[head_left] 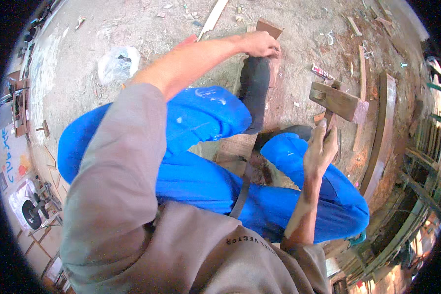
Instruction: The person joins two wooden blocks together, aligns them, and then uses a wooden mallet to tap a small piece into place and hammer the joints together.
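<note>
The wooden mallet (339, 101) is up in the air on the right side, above the floor and just past the person's knee. It has a thick block for a head and a thin handle going down into the right hand (321, 147). That hand's grip is closed tight around the handle, low down, away from the head. The mallet looks heavy at the top and hard all over, so it would swing with a lot of weight; the handle is the good place to hold it, and it looks rough, not slippery. The left hand (260, 44) reaches far out in front and its grip is closed down on something at the top end of a wood board (269, 29); what sits under the fingers is hidden. A dark shoe (254, 90) presses on the same board, which looks stiff and flat. The person wears blue trousers (201, 147) and a grey shirt (132, 196). A long curved plank (379, 137) lies on the floor just to the right of the mallet. The dusty floor (83, 29) has wood chips all about and a crumpled plastic bag (116, 62) well off to the left.
</note>
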Available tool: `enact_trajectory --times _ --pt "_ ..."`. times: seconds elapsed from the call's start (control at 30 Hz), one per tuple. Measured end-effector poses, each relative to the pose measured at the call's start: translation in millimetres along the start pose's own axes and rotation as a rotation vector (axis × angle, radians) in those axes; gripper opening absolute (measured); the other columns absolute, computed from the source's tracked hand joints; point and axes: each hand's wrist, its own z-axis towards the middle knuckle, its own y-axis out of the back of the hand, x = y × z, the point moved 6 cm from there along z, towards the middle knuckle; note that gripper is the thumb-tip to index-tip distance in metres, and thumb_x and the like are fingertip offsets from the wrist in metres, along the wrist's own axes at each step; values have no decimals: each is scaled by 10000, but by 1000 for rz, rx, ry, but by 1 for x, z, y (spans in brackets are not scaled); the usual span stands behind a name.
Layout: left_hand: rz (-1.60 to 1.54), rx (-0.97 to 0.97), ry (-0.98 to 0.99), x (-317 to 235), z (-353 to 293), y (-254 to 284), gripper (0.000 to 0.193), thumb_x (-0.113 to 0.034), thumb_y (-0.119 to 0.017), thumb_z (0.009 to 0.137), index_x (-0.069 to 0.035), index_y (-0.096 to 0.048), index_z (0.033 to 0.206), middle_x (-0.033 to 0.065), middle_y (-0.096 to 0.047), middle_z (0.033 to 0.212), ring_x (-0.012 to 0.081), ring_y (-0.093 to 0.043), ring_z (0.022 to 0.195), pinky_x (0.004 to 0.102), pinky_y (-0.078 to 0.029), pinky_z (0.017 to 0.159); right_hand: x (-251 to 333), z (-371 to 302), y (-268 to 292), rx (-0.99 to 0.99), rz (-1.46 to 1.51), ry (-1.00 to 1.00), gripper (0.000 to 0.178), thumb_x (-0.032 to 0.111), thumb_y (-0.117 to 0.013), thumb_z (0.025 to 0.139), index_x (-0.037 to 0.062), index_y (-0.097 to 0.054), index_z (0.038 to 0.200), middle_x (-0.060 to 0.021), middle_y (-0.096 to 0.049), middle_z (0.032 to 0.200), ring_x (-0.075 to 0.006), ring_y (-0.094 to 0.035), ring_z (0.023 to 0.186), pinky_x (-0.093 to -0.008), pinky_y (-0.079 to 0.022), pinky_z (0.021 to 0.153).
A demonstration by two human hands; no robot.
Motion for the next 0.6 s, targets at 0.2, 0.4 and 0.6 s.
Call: enact_trajectory --times 0.2,0.4,0.6 --pt "251 -69 -2 -33 -22 35 282 -231 -589 972 -107 -599 1225 122 -713 1124 364 -679 1027 467 -542 824 16 -11 -16 103 56 -24 340 283 -565 1042 -56 -576 1007 -120 -554 687 -125 -461 649 -352 -420 574" --pt "280 -381 -269 -67 -107 131 432 -70 -647 907 -93 -509 1315 133 -686 1153 336 -690 1016 431 -563 849 -3 -7 -60 147 -23 119 369 282 -560 1039 -86 -583 1038 -103 -543 651 -157 -489 569 -349 -391 521" --pt "265 -153 -348 -69 -181 188 524 58 -669 819 -89 -532 1303 125 -677 1102 305 -694 957 410 -587 808 -22 -2 -127 498 -176 -30 299 229 -578 1021 -55 -584 1113 -331 -625 808 -530 -622 779 -523 -469 633"
